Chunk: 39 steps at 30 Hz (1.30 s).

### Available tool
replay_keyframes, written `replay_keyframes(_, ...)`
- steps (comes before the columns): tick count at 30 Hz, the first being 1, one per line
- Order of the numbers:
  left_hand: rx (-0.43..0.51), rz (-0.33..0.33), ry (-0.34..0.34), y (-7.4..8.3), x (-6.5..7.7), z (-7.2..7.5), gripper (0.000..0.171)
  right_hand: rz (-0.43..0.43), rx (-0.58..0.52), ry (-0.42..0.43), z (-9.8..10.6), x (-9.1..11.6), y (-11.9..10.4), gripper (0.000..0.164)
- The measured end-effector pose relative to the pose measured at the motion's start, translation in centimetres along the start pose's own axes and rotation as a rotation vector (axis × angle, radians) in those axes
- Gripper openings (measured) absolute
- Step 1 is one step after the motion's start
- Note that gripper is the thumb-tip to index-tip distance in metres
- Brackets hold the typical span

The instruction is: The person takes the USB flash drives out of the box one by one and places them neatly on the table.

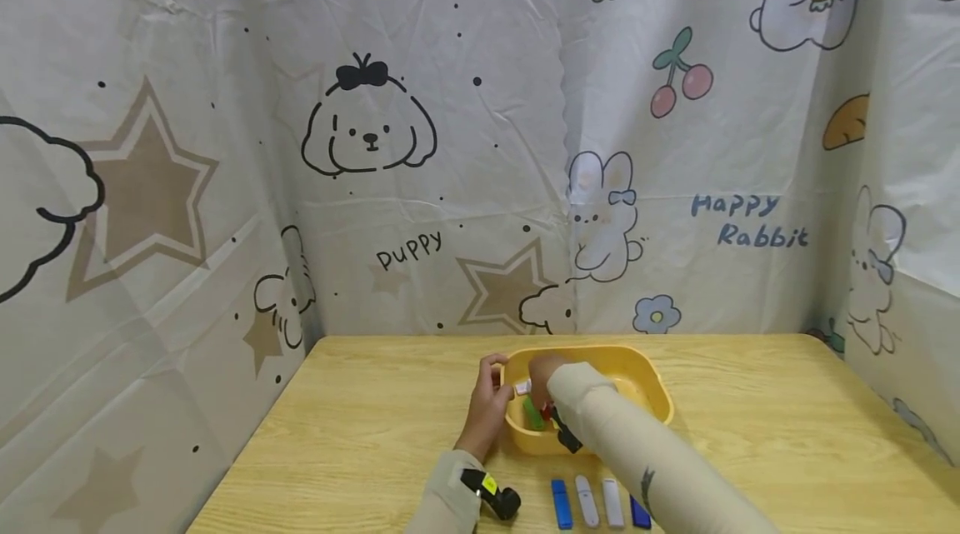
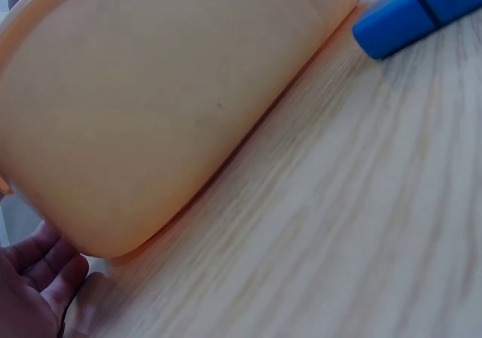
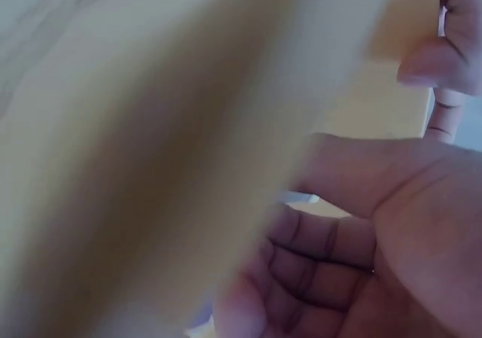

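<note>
A yellow plastic basin stands on the wooden table. My left hand holds its left side, the thumb over the rim and the fingers outside the wall. Reaching down into the basin, my right hand has its fingers curled in the right wrist view. A pale edge shows between thumb and fingers there; I cannot tell whether it is held. Beside that hand in the basin lie a green block-like piece, a small red piece and a small white piece.
In front of the basin, several slim sticks like USB flash drives lie in a row: a blue one, a white rounded one, a white straight one and a dark blue one, partly behind my right sleeve. A printed curtain surrounds the table.
</note>
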State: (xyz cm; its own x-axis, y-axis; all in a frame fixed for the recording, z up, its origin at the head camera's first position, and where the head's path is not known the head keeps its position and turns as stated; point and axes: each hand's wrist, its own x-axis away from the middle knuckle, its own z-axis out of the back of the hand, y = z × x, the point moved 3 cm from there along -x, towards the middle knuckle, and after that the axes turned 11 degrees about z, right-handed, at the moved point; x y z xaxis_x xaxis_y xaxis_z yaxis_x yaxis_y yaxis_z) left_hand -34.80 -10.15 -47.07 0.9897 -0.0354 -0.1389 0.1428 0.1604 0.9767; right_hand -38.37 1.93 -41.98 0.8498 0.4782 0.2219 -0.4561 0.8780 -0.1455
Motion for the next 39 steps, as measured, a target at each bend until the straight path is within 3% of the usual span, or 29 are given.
replay_keyframes(4, -0.014, -0.017, 0.003, 1.7, 1.1, 0.3, 0.042, -0.016, -0.027, -0.008, 0.6, 0.5, -0.2, 0.013)
replay_keyframes(14, -0.007, 0.013, 0.007, 1.3, 1.2, 0.7, 0.042, 0.076, -0.150, 0.095, 2.7, 2.7, 0.0, 0.028)
replay_keyframes(21, -0.005, 0.027, 0.037, -2.2, -0.9, 0.2, 0.043, 0.138, -0.264, 0.133, 3.6, 5.8, 0.7, 0.035)
replay_keyframes(26, 0.000, 0.023, 0.039, -2.3, -1.1, -0.1, 0.045, 0.198, -0.363, 0.178, 3.6, 8.1, 1.4, 0.036)
replay_keyframes(30, -0.006, 0.037, 0.026, -1.6, -0.6, -0.2, 0.045, 0.218, -0.423, 0.209, 3.5, 9.9, 1.9, 0.037)
replay_keyframes(36, -0.027, 0.031, 0.001, 1.4, 0.9, 0.1, 0.044, 0.217, -0.492, 0.209, 2.7, 12.7, 2.3, 0.035)
replay_keyframes(39, -0.025, 0.032, -0.007, 1.9, 1.0, 0.1, 0.044, 0.223, -0.496, 0.203, 2.0, 13.9, 2.1, 0.029)
